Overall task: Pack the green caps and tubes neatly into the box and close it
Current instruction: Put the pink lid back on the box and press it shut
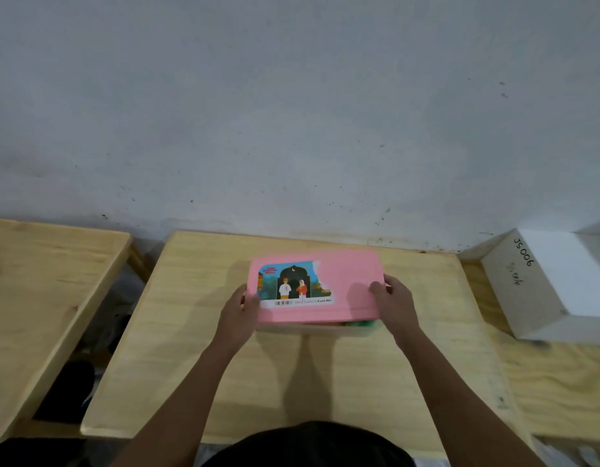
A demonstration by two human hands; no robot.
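A pink lid [345,281] with a colourful printed label lies over the pale box [312,329] in the middle of the wooden table [224,365]. The lid's near edge is slightly raised, and green items [361,322] show in the gap at the front right. My left hand [239,313] grips the lid's left end. My right hand [394,303] grips its right end, thumb on top. Everything else in the box is hidden by the lid.
A second wooden table [39,298] stands to the left across a narrow gap. At the right sits a white box [541,284] with handwriting on its side. A grey wall [291,112] rises directly behind the tables.
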